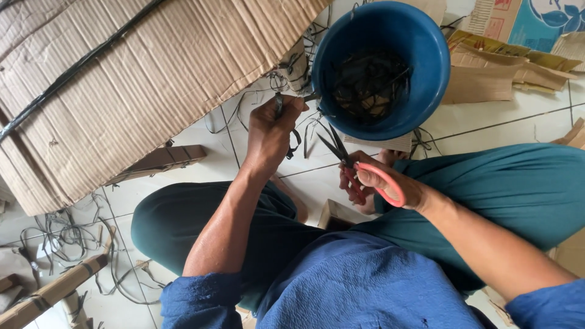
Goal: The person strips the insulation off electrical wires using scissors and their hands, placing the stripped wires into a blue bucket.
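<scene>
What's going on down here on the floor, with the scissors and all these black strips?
A person sits on the tiled floor. The left hand pinches a thin black strip beside a blue bucket that holds more dark strips. The right hand grips red-handled scissors, blades open and pointing toward the strip. A large cardboard sheet lies to the left, and loose strips litter the floor.

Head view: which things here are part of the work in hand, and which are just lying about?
In use:
left hand pinching a dark strip
right hand holding red-handled scissors
blue bucket holding cut strips

Lying about:
big cardboard sheet
folded boxes
loose strips on the floor
</scene>
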